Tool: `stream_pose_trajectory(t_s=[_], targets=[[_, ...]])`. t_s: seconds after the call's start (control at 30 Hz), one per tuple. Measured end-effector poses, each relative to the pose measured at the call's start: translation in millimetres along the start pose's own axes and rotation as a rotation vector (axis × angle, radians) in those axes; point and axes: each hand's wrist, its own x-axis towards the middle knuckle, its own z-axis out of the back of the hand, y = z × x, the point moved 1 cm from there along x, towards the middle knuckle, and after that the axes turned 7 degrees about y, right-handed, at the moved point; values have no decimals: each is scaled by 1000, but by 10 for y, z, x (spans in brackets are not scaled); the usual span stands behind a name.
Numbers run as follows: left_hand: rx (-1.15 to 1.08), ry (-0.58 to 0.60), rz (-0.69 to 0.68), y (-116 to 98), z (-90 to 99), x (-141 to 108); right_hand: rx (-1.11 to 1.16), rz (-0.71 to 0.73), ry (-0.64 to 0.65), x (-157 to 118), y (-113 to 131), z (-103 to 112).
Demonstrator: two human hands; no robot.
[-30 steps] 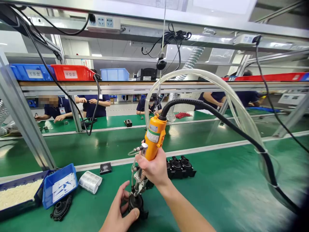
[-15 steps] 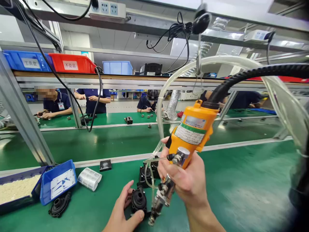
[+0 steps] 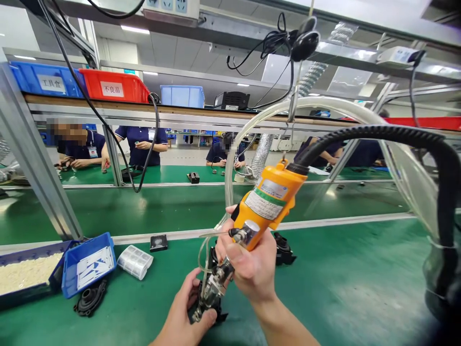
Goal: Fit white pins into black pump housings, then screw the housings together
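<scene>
My right hand (image 3: 252,259) is wrapped round an orange power tool (image 3: 270,197) with a metal nozzle end. The tool slants down to the left, its tip over a black round part (image 3: 216,307) on the green table. My left hand (image 3: 187,307) grips that part's left and near sides between thumb and fingers. The nozzle hides much of the part, and whether the tip touches it cannot be made out. A clear tube and a black ribbed hose (image 3: 378,132) run from the tool. Another black part (image 3: 284,250) lies beyond my right wrist.
At the left are a dark bin of pale pellets (image 3: 29,274), a blue tray (image 3: 111,262), a black part (image 3: 90,299), a clear roll (image 3: 135,262) and a small black square (image 3: 159,242). Metal posts and a shelf stand ahead; several people work beyond.
My right hand has moved the tool left, bringing its tip from beside the held black part to over it. The black part beyond my right wrist now shows. The camera view has shifted slightly.
</scene>
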Motion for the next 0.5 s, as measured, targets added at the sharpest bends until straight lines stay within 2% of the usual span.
stream_pose_trajectory(t_s=[0.13,0.3,0.5], targets=[[-26,55,2,-129,-4,5,35,-42,26,-34,34,-138],[-71,0,21,-210,-31,2,15,-48,108,-44,77,-339],[-88,-3,81,-387,-41,29,-59,-81,67,-32,30,-333]])
